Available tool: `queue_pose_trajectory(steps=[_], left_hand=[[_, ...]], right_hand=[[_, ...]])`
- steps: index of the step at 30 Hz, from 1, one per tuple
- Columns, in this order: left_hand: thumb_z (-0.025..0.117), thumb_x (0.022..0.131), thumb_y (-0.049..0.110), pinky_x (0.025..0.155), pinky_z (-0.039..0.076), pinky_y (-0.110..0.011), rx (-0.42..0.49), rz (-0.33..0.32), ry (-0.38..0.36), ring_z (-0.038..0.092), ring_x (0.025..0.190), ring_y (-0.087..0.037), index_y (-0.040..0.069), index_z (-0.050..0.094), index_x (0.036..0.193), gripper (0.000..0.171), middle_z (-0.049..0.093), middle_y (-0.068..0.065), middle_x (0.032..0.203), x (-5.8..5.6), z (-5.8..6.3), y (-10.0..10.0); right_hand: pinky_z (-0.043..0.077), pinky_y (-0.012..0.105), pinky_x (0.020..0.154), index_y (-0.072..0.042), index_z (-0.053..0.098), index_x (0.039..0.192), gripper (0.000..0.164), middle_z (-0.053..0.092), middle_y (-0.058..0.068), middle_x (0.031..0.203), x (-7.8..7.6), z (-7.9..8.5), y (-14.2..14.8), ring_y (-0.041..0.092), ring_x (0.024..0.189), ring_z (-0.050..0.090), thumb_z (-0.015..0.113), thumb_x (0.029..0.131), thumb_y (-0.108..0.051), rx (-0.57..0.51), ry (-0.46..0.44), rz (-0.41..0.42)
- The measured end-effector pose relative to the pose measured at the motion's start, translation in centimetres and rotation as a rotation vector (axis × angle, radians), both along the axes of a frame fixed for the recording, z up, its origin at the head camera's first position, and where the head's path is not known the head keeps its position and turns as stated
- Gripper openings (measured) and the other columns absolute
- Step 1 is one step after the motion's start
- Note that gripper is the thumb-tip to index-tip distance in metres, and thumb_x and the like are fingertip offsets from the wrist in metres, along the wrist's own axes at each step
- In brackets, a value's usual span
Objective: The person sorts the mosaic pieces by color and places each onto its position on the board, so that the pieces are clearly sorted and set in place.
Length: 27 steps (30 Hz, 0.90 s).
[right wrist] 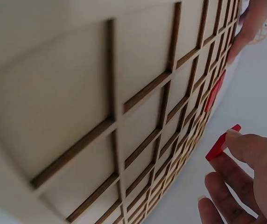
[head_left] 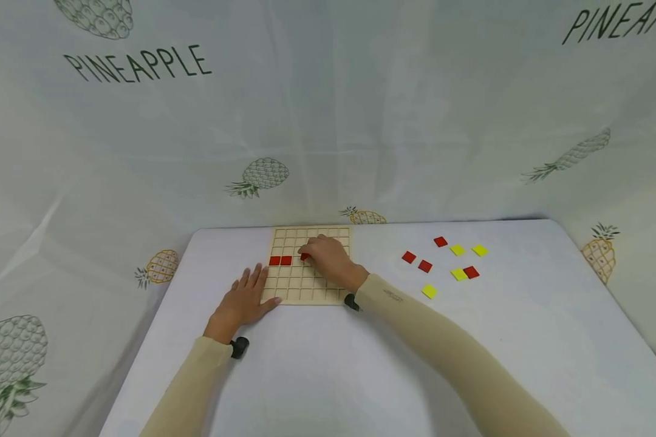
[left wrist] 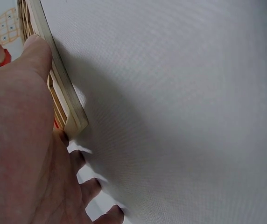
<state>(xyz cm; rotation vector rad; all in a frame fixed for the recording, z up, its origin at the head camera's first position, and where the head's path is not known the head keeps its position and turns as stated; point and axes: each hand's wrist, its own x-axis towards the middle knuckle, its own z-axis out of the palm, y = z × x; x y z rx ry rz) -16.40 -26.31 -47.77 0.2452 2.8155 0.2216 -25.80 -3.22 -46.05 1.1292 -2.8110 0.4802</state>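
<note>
A pale wooden grid board (head_left: 311, 297) lies at the back left of the table, its square cells divided by raised strips. Two red square tiles (head_left: 280, 261) sit side by side in one row at its left edge. My right hand (head_left: 330, 260) is over the board and pinches a third red tile (right wrist: 223, 142) between thumb and fingertips, tilted above the cells in the right wrist view. My left hand (head_left: 244, 303) rests with spread fingers at the board's near left corner, its thumb on the frame (left wrist: 54, 70) and the other fingers along the left side.
Loose red tiles (head_left: 409, 257) and yellow tiles (head_left: 429, 291) are scattered on the white table (head_left: 328, 376), to the right of the board. One yellow tile and a red tile touch or overlap. A pineapple-print cloth (head_left: 317, 109) hangs behind the table.
</note>
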Motion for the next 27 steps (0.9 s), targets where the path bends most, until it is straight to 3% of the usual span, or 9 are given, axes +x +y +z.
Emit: queue_pose_trajectory(steps=[10,27], left_hand=[[0.056,0.108,0.049,0.124,0.023,-0.068,-0.008,-0.003,0.005,0.014,0.158,-0.054,-0.007,0.019,0.165,0.089,0.013,-0.029,0.173,0.1,0.2,0.1],[0.055,0.108,0.052,0.125,0.021,-0.067,-0.011,0.008,-0.002,0.013,0.159,-0.052,-0.006,0.017,0.166,0.090,0.012,-0.028,0.174,0.1,-0.3,0.0]], right_hand=[[0.058,0.036,0.094,-0.015,0.078,0.127,0.027,0.076,0.004,0.118,-1.1,-0.8,-1.9,0.023,0.109,0.070,0.075,0.100,-0.015,0.069,-0.046,-0.010],[0.059,0.036,0.092,-0.013,0.081,0.118,0.019,0.079,0.002,0.115,-1.5,-1.3,-3.2,0.021,0.107,0.072,0.076,0.100,-0.012,0.104,-0.050,-0.031]])
